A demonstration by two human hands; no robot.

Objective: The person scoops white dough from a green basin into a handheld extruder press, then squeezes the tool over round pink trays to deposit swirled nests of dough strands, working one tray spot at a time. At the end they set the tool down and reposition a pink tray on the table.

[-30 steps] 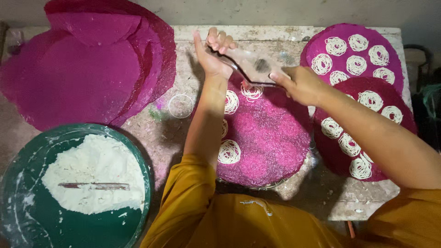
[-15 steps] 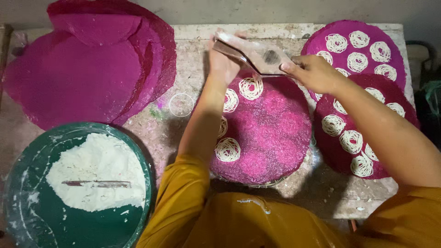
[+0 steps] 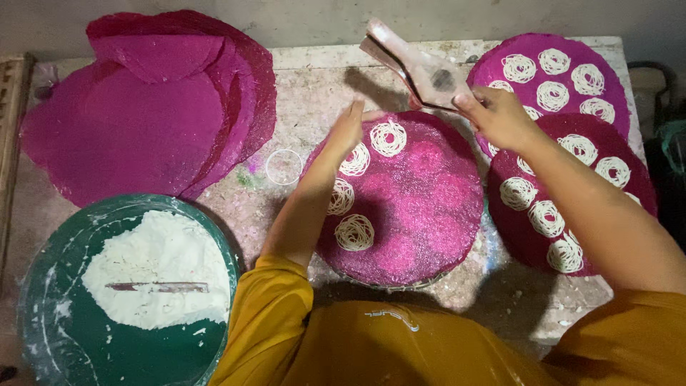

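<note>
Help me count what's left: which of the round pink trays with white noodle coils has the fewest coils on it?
The middle tray, under the left hand. It carries only four coils along its left edge; the two trays at right are covered with more.

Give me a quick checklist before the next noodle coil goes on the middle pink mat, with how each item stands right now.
1. Press tool held: ok, the right hand grips it, raised over the table's far side.
2. Left hand out of the way: not ok, it rests at the middle mat's upper left edge, beside the coils.
3. Free room on the middle mat: ok, four coils sit along its left side; the rest is bare.
4. Dough left in the tool: cannot tell.
5. Flour at hand: ok, a heap lies in the green tray.
6. Right-side mats: ok, already covered with coils.
</note>
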